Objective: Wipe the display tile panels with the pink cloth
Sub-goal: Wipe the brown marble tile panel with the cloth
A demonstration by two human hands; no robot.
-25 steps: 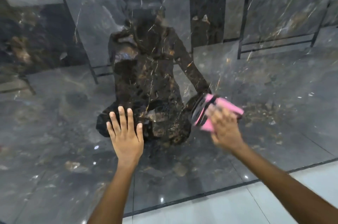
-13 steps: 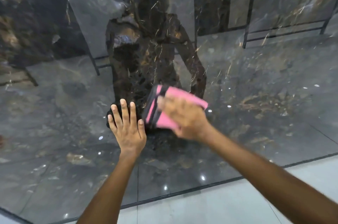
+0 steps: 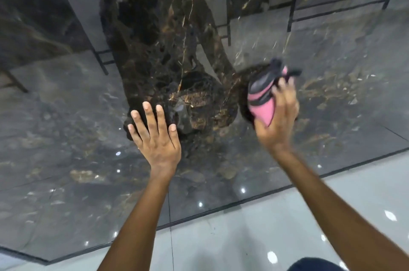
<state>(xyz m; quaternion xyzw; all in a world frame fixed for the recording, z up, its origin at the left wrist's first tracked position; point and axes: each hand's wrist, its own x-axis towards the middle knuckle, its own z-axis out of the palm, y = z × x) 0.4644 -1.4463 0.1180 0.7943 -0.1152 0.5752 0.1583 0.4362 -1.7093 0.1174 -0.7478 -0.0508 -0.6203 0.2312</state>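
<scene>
My right hand point(image 3: 276, 115) has swung the cloth point(image 3: 262, 102) back out to the right; half a second ago it was just beside my left hand, and a second ago it sat on the right again, so I read this as side-to-side wiping strokes over the same lower band of the panel point(image 3: 66, 126). The right grip is curled round the bunched pink cloth with its dark trim, holding it against the glossy dark marble face. My left hand point(image 3: 155, 138) stays flat on the panel, fingers straight and spread, holding nothing. I judge the wipe is mid-course, with the upper panel and its neighbours likely still to do. I can read no brand, label or writing anywhere.
</scene>
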